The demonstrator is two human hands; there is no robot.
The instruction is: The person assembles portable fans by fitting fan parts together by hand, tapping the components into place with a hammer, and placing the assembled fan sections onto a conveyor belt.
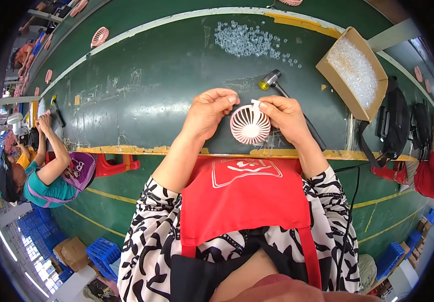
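Note:
Over the near edge of the dark green bench, my right hand grips a pale pink round fan grille by a small tab at its top. The grille's ribs spread out from a round centre. Just to its left, my left hand is closed in a pinch, its thumb and fingertip together. Whatever it pinches, if anything, is too small to make out. Behind my right hand lies a hammer with a yellow-and-black head, its dark handle slanting toward the bench's near edge and passing partly behind my wrist.
Small clear plastic pieces lie heaped farther back. A cardboard box full of similar pieces stands at right, beside a black bag. Another pink fan part is at the back left. A person in teal works at left near a red stool.

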